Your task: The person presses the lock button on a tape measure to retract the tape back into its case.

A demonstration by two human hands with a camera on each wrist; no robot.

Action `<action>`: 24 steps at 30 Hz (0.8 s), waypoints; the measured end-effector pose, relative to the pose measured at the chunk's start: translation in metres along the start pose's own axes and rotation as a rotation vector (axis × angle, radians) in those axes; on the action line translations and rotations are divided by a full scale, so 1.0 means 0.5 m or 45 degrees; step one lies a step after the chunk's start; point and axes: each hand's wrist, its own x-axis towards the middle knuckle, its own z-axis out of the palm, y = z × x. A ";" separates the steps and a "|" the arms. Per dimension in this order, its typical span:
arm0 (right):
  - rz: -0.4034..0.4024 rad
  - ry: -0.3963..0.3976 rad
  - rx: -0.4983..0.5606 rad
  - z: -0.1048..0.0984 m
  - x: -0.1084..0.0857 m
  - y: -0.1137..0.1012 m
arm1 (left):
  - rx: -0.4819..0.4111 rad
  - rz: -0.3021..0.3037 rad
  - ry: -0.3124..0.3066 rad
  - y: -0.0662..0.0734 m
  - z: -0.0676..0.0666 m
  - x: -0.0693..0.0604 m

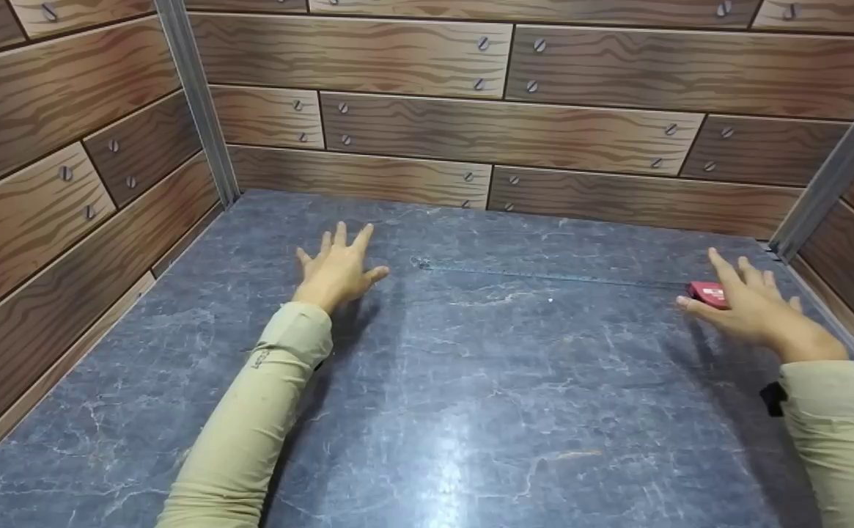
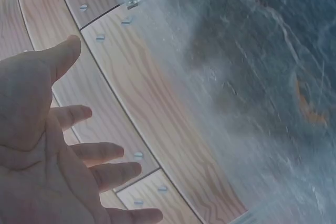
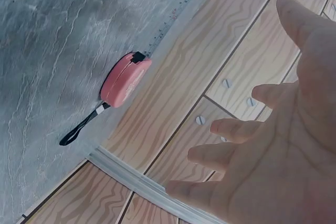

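My left grip [image 1: 335,273] and right grip [image 1: 756,312]: fingers spread, empty | red tape measure [image 1: 707,294]: near counter's [image 1: 558,381] far right corner | blade [image 1: 544,276]: extended near far edge, presumably locked, since nothing holds its end

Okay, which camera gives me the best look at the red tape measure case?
Right wrist: the red case shows unobstructed with its black strap. In the head view, the right hand partly hides it; the left wrist view misses it entirely.
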 end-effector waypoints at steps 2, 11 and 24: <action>-0.001 0.000 -0.003 -0.004 0.002 0.006 | 0.000 0.008 -0.013 0.009 0.003 0.005; -0.109 0.049 -0.078 -0.003 0.027 0.039 | 0.031 0.078 -0.039 0.044 0.026 0.026; -0.121 0.013 -0.134 0.031 0.069 0.065 | 0.101 0.097 -0.154 0.094 0.070 0.051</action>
